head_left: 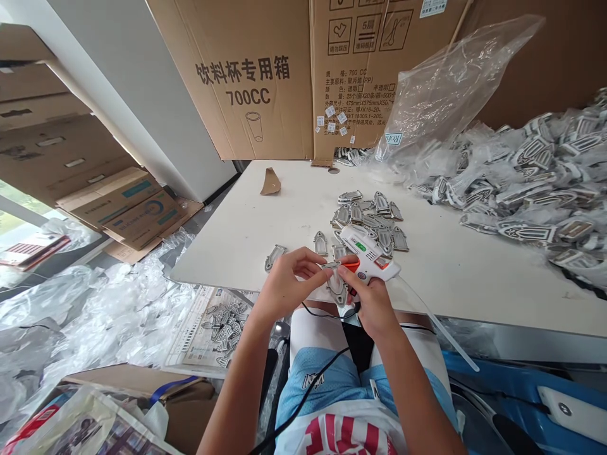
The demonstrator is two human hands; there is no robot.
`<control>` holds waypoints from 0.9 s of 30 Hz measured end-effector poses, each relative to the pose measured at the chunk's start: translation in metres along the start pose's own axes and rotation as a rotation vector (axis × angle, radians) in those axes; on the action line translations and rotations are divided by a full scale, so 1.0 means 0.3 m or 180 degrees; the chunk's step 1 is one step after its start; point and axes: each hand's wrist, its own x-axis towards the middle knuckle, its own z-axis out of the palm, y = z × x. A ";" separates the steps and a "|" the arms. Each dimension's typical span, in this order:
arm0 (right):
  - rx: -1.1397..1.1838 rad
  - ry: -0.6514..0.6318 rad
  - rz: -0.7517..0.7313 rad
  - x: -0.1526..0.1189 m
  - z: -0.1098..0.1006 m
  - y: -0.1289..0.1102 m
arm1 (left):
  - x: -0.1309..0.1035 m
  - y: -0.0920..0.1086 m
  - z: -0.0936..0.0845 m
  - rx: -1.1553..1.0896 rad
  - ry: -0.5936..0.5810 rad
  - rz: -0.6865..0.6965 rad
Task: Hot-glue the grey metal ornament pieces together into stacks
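Observation:
My right hand (375, 304) is closed around a white and orange hot glue gun (363, 248), its nozzle pointing left and a glue stick (450, 341) trailing from its back. A silver arch-shaped metal piece (337, 292) is held between my hands over the table's front edge. Fingers of my left hand (296, 275) pinch its upper end, and my right thumb also rests near that end. Beside my left hand lies one similar loose piece (275, 258), with another (320, 243) just beyond it. Behind the glue gun is a pile of these metal pieces (372, 215).
Bagged metal pieces (535, 170) heap on the table's right, beneath a transparent plastic bag (441, 88). A cardboard box (256, 120) stands at the back of the white table (227, 221). Lower left, a tray (183, 344) holds more pieces. A black cord (308, 392) crosses my lap.

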 end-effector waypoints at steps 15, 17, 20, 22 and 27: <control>-0.0040 0.0054 -0.0035 0.002 0.003 -0.001 | -0.001 -0.006 0.000 0.0032 -0.0074 0.0054; 0.0003 0.0029 -0.0008 0.003 0.003 0.000 | 0.001 -0.007 0.000 0.0042 -0.0065 0.0063; 0.0111 -0.0058 0.0038 0.002 0.001 0.003 | 0.002 -0.009 0.000 0.0011 -0.0053 0.0117; 0.0162 -0.0079 0.0043 0.002 0.002 0.004 | 0.002 -0.010 0.000 -0.0034 -0.0026 0.0114; 0.0149 0.0060 0.0027 0.000 0.010 -0.003 | 0.001 -0.008 -0.002 -0.0309 -0.0200 0.0024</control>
